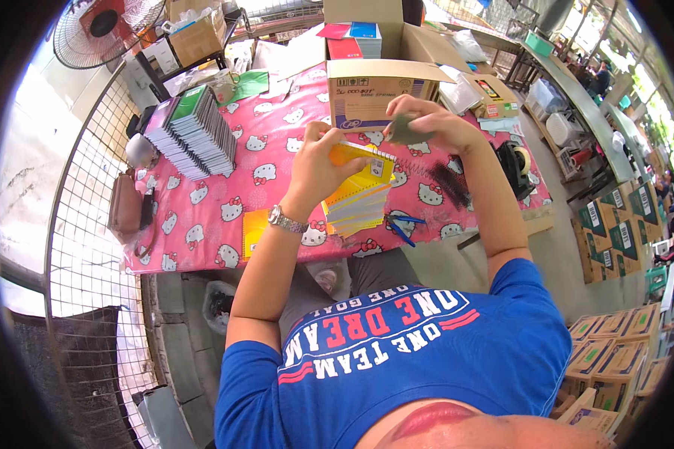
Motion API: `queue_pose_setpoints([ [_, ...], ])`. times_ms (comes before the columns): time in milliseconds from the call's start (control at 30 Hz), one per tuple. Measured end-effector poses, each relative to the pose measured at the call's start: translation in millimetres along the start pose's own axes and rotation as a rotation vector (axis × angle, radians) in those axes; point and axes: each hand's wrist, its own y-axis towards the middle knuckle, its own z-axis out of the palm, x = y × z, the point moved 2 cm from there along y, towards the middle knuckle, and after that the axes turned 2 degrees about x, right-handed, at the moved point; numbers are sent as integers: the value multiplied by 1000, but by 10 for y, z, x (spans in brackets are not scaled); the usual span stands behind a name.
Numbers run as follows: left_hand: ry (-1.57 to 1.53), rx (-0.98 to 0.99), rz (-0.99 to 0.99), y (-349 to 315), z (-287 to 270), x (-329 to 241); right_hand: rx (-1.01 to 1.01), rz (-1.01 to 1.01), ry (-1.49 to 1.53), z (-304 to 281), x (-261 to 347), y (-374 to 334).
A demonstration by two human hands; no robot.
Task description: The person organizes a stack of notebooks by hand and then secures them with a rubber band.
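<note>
My left hand (pixel 320 161) is closed on a yellow-covered spiral notebook (pixel 371 159), thumb on the cover and fingers over its far edge. The notebook rests at the top of a stack of yellow notebooks (pixel 356 208) on the table. Just right of it, my right hand (pixel 438 126) is raised with fingers bent around a small dark green piece (pixel 410 131), too blurred to name. Dark, wiry bits (pixel 451 185) lie in a smudge-like heap below my right hand. A blue-handled tool, like pliers (pixel 406 228), lies right of the stack.
A pink patterned cloth (pixel 266 198) covers the table. Tall stacks of purple and green notebooks (pixel 191 135) stand left. An open carton (pixel 382 93) stands behind my hands. Another yellow notebook (pixel 254 232) and a brown pouch (pixel 125 206) lie left; a tape dispenser (pixel 513 168) sits right.
</note>
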Motion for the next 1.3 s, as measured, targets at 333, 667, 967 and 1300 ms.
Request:
queue_pose_setpoints([
  [333,-164,-11,32,18,-22,158,12,-81,-418,94,2,206],
  [667,-275,124,-9,138,-122,151,154,-118,-93,195,80,415],
  [967,-268,97,-26,66,-144,218,-32,122,-722,-75,-337,645],
  [1300,-485,-93,-293,-98,-46,349,-710,404,-1407,-184,-2842,-444],
])
